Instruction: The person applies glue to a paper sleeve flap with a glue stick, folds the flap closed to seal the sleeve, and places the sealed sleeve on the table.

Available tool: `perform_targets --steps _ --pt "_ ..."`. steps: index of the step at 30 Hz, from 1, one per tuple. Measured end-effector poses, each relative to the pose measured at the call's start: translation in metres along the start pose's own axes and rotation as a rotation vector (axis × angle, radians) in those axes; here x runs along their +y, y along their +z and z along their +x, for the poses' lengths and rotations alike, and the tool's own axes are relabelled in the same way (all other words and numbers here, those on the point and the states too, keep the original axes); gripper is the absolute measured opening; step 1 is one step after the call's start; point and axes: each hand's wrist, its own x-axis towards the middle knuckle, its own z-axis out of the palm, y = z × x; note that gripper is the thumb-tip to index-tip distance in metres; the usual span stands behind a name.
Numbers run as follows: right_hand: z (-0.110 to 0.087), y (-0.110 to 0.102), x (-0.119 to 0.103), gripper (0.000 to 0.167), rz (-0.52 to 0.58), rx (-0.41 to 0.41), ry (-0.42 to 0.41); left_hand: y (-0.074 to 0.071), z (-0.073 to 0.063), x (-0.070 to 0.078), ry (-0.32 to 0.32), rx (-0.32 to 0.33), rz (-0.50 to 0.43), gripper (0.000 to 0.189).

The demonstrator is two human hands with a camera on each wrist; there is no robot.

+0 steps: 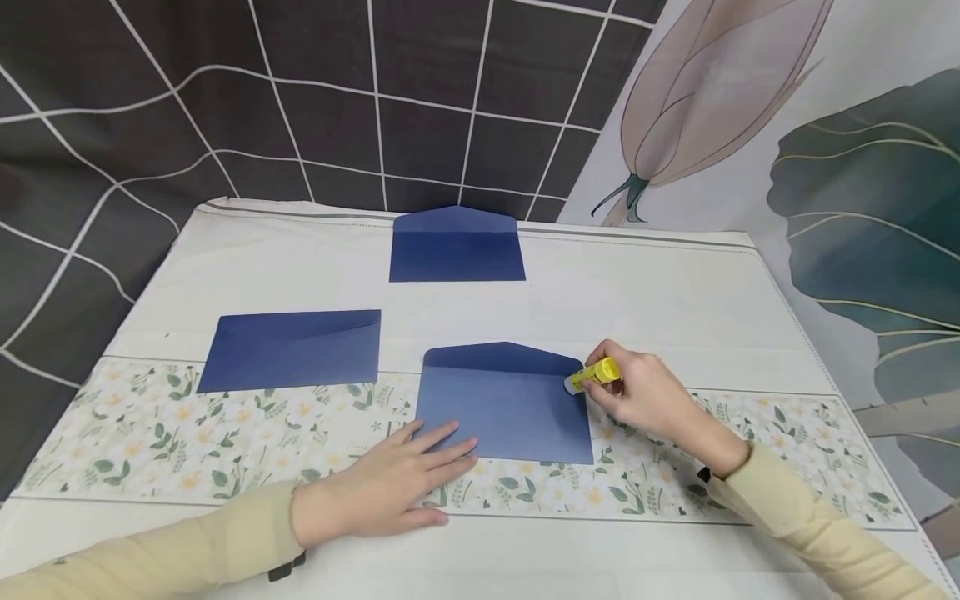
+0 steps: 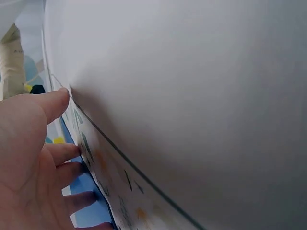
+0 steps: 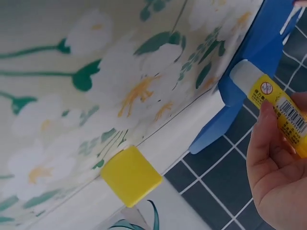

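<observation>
A blue envelope (image 1: 502, 412) lies on the table with its pointed flap unfolded toward the back. My left hand (image 1: 393, 479) rests spread at its lower left edge, fingertips on the paper. In the left wrist view, the fingers (image 2: 79, 202) of that hand reach over the envelope's edge. My right hand (image 1: 648, 392) grips a yellow glue stick (image 1: 592, 375), tilted, its pale end at the envelope's right edge near the flap crease. The right wrist view shows the glue stick (image 3: 283, 110) with its barcode label between thumb and fingers; its pale end touches or nearly touches the blue paper.
Another blue envelope (image 1: 292, 350) lies to the left. A third (image 1: 457, 250), flap unfolded, lies at the back edge. A small yellow block-like piece (image 3: 130, 175) stands on the floral cloth in the right wrist view. A dark gridded curtain (image 1: 315, 108) hangs behind the table.
</observation>
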Motion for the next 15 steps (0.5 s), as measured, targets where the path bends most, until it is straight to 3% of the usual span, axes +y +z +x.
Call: perform_targets --steps 5,15 --pt "0.006 0.001 -0.001 0.021 -0.081 0.012 -0.072 0.000 0.002 0.000 -0.005 0.013 0.003 0.062" --pt "0.017 0.003 -0.006 0.024 -0.111 0.009 -0.154 -0.001 0.006 -0.001 -0.021 0.012 -0.003 0.060"
